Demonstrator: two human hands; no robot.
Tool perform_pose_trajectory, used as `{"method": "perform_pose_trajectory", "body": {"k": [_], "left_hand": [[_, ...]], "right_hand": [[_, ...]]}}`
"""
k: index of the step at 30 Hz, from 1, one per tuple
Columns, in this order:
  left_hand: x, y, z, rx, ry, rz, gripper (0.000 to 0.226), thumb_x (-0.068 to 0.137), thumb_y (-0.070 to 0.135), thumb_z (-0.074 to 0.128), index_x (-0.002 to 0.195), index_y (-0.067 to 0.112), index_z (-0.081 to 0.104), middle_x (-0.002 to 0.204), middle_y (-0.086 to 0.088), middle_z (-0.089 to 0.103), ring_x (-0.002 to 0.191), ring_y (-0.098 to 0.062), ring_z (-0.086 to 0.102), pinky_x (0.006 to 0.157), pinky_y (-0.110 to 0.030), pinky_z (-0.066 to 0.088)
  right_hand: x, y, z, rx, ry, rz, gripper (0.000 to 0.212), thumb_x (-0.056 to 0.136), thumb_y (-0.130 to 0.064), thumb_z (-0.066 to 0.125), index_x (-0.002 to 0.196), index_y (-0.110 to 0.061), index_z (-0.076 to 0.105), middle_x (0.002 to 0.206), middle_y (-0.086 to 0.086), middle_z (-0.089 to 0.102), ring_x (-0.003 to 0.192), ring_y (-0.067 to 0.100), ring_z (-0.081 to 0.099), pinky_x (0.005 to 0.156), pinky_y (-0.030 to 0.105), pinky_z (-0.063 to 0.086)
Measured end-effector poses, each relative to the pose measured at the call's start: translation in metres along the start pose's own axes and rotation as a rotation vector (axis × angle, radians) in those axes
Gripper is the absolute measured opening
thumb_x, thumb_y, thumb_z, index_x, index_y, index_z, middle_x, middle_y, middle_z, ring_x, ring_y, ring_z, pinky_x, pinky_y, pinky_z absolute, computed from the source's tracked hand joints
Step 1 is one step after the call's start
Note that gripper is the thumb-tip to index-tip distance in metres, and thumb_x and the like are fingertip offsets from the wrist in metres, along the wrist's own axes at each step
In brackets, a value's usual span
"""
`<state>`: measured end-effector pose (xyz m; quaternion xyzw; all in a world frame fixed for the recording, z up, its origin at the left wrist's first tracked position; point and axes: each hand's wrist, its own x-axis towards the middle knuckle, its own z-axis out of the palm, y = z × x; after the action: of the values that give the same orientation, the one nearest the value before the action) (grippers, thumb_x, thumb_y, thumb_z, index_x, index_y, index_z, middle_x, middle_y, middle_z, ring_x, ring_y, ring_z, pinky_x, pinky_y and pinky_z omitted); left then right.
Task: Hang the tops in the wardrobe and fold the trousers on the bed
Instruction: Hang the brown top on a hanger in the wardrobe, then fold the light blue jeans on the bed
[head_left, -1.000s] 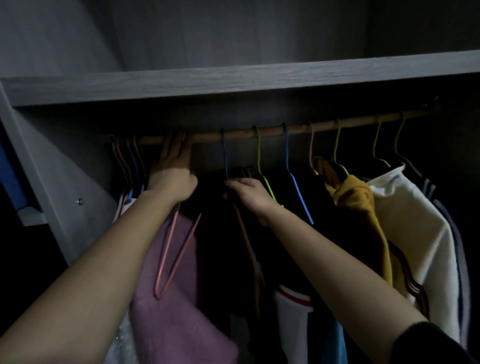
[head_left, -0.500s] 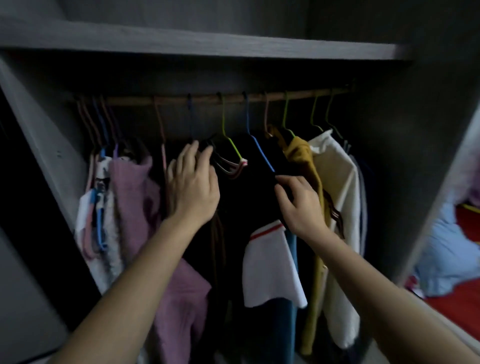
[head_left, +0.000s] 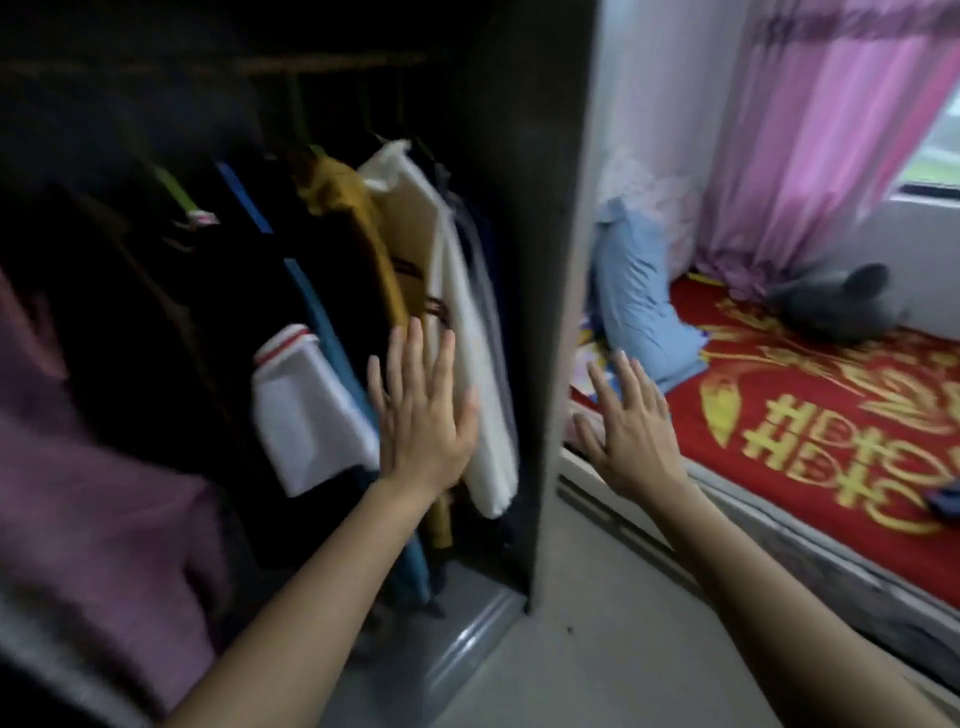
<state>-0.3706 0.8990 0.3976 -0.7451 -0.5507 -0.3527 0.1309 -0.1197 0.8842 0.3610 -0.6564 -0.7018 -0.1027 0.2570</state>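
The tops are hanging packed together on the rail inside the wardrobe. Going by colour (purple, black, one with a white red-striped sleeve, blue, mustard, cream), I am counting six, with darker ones behind the cream top blurring into each other. They are looking soft, light and limp, so I would be taking each by its hanger hook or shoulders rather than by the cloth. On the one bed, just right of the wardrobe, a light blue heap is lying crumpled. Whether it is trousers I cannot tell, but anything like that would be floppy and best lifted at the waistband. The left hand is hovering flat and empty in front of the cream top, and the right hand is reaching toward the bed with fingers spread, holding nothing. One pink curtain is hanging beyond.
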Motion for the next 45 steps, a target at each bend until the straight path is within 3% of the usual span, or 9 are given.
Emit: {"method": "perform_pose_trajectory", "body": {"k": [3,7,15,19,26,31,41,45], "left_hand": [[0.001,0.087,0.051,-0.095,-0.077,0.033,0.066,0.095,0.046,0.042,0.152,0.016,0.033,0.161,-0.016,0.02,0.15,-0.033,0.015,0.118,-0.054,0.013],[-0.01,0.226,0.121,-0.231,-0.22,0.072,0.068,0.093,0.047,0.04,0.154,0.017,0.029,0.162,-0.016,0.018,0.149,-0.035,0.015,0.117,-0.058,0.015],[-0.014,0.465,0.213,-0.366,-0.398,0.265,0.068,0.098,0.057,0.024,0.157,0.026,0.013,0.165,-0.006,0.001,0.152,-0.024,-0.003,0.12,-0.051,0.003],[0.004,0.538,0.266,-0.451,-0.419,0.307,0.067,0.098,0.06,0.023,0.156,0.03,0.008,0.165,-0.002,-0.004,0.151,-0.019,-0.008,0.118,-0.049,0.002],[0.04,0.626,0.409,-0.444,-0.607,0.497,0.074,0.099,0.06,0.026,0.157,0.028,-0.007,0.163,-0.006,-0.02,0.15,-0.026,-0.017,0.118,-0.057,0.008],[0.081,0.692,0.505,-0.381,-0.769,0.626,0.078,0.096,0.062,0.022,0.156,0.026,-0.013,0.16,-0.007,-0.029,0.149,-0.028,-0.021,0.119,-0.058,0.008],[0.094,0.86,0.607,-0.357,-0.892,0.897,0.081,0.096,0.058,0.039,0.158,0.021,0.003,0.163,-0.015,-0.011,0.151,-0.035,-0.005,0.115,-0.063,0.019],[0.063,0.92,0.654,-0.295,-0.955,0.93,0.083,0.096,0.06,0.037,0.157,0.023,-0.005,0.162,-0.013,-0.02,0.15,-0.033,-0.012,0.116,-0.061,0.015]], "right_hand": [[-0.038,0.087,-0.027,-0.085,0.069,0.074,0.072,0.088,-0.033,0.067,0.151,-0.01,0.04,0.159,0.026,0.025,0.147,0.043,0.026,0.117,0.053,0.029],[-0.104,0.223,-0.069,-0.222,0.064,0.214,0.078,0.093,-0.045,0.057,0.157,-0.014,0.026,0.164,0.021,0.012,0.152,0.038,0.013,0.121,0.052,0.018],[-0.209,0.439,-0.138,-0.282,0.091,0.665,0.083,0.096,-0.053,0.051,0.159,-0.014,0.013,0.166,0.016,0.0,0.152,0.036,0.006,0.12,0.054,0.019],[-0.21,0.508,-0.131,-0.252,0.078,0.753,0.084,0.097,-0.053,0.048,0.16,-0.017,0.005,0.166,0.013,-0.006,0.153,0.035,0.003,0.121,0.051,0.016],[-0.188,0.624,-0.083,-0.29,-0.11,0.9,0.086,0.099,-0.053,0.043,0.159,-0.018,-0.007,0.165,0.014,-0.018,0.153,0.034,-0.005,0.123,0.05,0.013],[-0.167,0.717,-0.092,-0.343,-0.172,1.024,0.088,0.1,-0.05,0.045,0.158,-0.02,-0.012,0.163,0.013,-0.024,0.153,0.034,-0.006,0.123,0.049,0.011],[-0.222,0.846,-0.118,-0.381,-0.161,1.33,0.091,0.093,-0.038,0.059,0.16,-0.016,0.001,0.164,0.021,-0.012,0.152,0.039,0.004,0.122,0.052,0.016],[-0.266,0.916,-0.1,-0.304,-0.211,1.398,0.094,0.093,-0.038,0.06,0.159,-0.017,-0.003,0.163,0.021,-0.015,0.152,0.039,0.003,0.122,0.052,0.015]]}}
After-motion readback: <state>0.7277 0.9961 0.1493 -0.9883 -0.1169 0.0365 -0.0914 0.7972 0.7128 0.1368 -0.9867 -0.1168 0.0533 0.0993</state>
